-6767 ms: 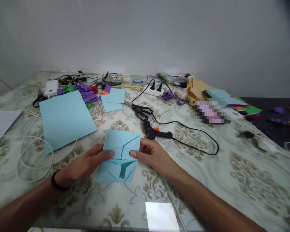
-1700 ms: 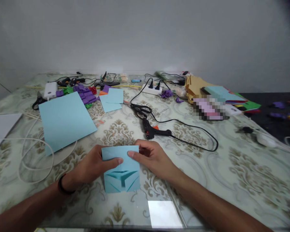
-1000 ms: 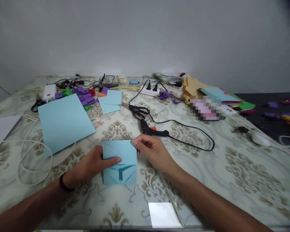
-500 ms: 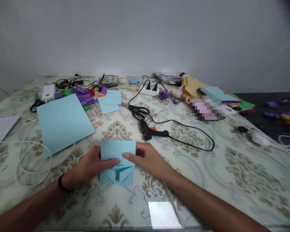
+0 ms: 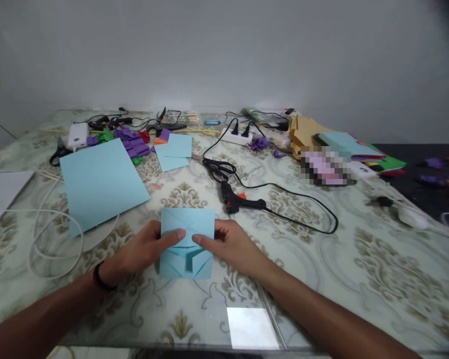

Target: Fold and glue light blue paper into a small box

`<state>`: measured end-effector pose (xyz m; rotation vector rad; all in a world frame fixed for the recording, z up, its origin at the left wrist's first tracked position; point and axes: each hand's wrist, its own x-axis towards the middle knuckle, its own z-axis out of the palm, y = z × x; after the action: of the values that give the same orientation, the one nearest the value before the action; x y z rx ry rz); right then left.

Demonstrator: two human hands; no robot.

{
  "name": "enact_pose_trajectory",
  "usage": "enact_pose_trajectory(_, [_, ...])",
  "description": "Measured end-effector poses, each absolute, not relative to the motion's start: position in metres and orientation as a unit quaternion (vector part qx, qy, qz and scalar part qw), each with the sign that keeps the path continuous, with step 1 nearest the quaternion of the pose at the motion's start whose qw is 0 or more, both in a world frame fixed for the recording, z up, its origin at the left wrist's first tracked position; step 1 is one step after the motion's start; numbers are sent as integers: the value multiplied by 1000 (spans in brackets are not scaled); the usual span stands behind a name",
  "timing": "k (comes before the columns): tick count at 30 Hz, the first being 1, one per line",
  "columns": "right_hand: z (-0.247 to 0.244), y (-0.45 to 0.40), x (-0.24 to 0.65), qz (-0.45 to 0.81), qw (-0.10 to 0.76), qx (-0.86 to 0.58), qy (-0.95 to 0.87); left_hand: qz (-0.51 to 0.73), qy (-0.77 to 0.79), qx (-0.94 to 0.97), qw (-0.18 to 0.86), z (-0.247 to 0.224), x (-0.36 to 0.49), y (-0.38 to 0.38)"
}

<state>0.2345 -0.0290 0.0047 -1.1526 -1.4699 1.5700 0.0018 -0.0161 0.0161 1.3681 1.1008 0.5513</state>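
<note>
A folded light-blue sheet of paper (image 5: 187, 219) is held upright between both hands near the front of the table. Its lower half has creased flaps with a small gap at the middle. My left hand (image 5: 149, 247) grips the left edge, thumb lying across the front and fingers hidden behind. On the right edge my right hand (image 5: 228, 244) pinches the paper the same way, its thumb tip close to the left one. Beyond the hands lies a black glue gun (image 5: 239, 200) with its cord looping to the right.
A large light-blue sheet (image 5: 103, 182) lies at left beside white cable loops (image 5: 56, 259). Smaller blue squares (image 5: 174, 149), purple folded pieces (image 5: 132, 142), scissors (image 5: 60, 153) and a white power strip (image 5: 236, 136) sit farther back. Coloured paper (image 5: 340, 142) is stacked at right.
Little differs. Both hands still hold the folded paper, and the left thumb has lifted slightly up its front. The whole view has shifted a bit, showing the table's front edge.
</note>
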Motion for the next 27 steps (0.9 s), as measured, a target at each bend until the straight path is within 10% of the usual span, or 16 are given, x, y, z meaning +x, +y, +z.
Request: enact_pose_trajectory(27, [7,-28,235,578,383,-438,-572,392,516,506,569,2,2,-10])
